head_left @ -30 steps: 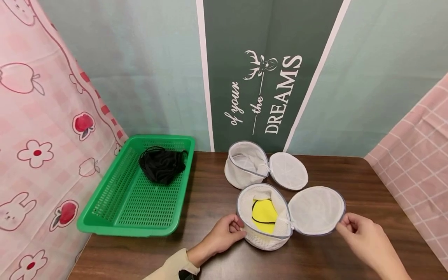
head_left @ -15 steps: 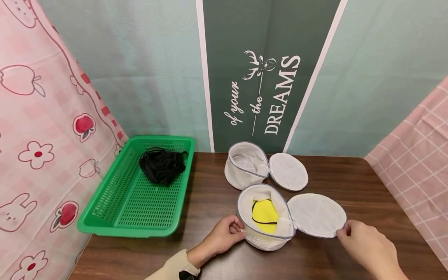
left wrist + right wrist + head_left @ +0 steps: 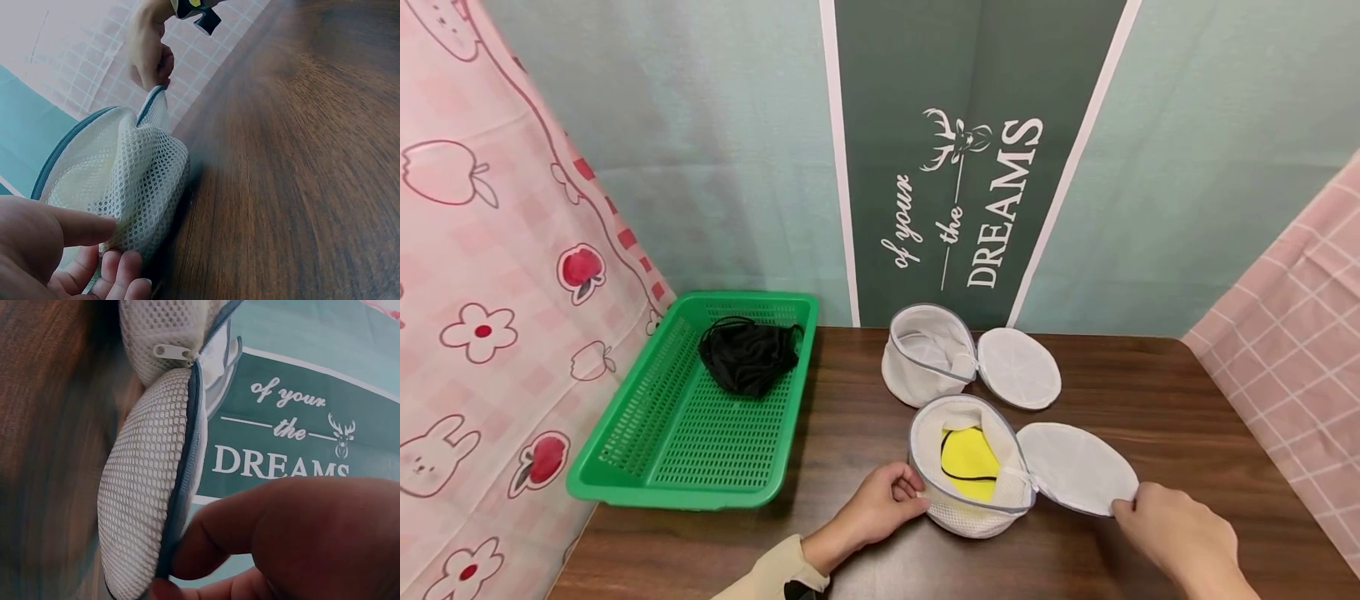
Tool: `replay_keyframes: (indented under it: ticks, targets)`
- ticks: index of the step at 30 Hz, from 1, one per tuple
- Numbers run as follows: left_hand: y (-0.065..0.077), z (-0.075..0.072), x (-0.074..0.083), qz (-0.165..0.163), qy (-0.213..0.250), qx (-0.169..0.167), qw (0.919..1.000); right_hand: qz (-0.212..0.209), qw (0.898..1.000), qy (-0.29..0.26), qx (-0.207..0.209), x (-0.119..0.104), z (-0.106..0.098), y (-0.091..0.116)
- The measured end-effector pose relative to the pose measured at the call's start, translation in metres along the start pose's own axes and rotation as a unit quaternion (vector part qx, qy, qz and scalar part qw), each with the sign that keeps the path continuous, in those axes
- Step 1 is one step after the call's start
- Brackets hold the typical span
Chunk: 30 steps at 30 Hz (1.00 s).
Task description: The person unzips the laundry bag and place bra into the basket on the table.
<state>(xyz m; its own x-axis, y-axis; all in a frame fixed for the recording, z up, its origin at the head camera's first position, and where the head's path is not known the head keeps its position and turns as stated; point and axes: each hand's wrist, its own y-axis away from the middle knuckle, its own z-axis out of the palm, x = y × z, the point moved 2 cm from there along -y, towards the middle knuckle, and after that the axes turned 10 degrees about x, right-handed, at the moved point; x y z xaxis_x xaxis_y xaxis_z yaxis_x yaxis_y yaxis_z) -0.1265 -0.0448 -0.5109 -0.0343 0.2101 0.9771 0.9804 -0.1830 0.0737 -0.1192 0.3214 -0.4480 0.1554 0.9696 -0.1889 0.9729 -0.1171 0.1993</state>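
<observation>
A white mesh laundry bag [image 3: 972,518] with grey zip edging stands upright near the table's front, its round lid [image 3: 1075,467] folded out to the right. Inside lies a yellow cloth item [image 3: 968,458] with black trim; its exact kind is unclear. My left hand [image 3: 883,504] pinches the bag's mesh side at the left, thumb and fingers together in the left wrist view. With thumb and forefinger my right hand [image 3: 1176,529] pinches the lid's outer edge, holding it tilted off the table. A zip pull [image 3: 172,352] hangs where lid and body meet.
Behind stands a second white mesh bag [image 3: 917,383], its lid [image 3: 1018,368] lying out to the right. At the left is a green plastic basket [image 3: 715,497] holding a black drawstring bundle [image 3: 748,354]. Printed cloths hang at the back and both sides.
My right hand has moved slightly down and left, drawing the lid's outer edge nearer to me and tilting it. The left hand has stayed on the bag's side.
</observation>
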Motion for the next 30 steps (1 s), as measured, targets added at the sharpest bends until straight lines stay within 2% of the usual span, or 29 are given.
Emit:
replay_keyframes:
  ticks: [8,21,30]
  targets:
    - [0.0,-0.001,0.001,0.002,-0.003,0.003,1.0,-0.02,1.0,0.011,0.001,-0.005,0.003,0.001]
    - [0.0,0.0,0.0,0.003,0.002,0.0,1.0,-0.031,0.998,-0.008,0.052,-0.016,0.001,0.0]
    - [0.0,0.0,0.001,0.008,0.0,0.0,1.0,-0.06,0.992,-0.059,0.094,-0.036,0.0,0.006]
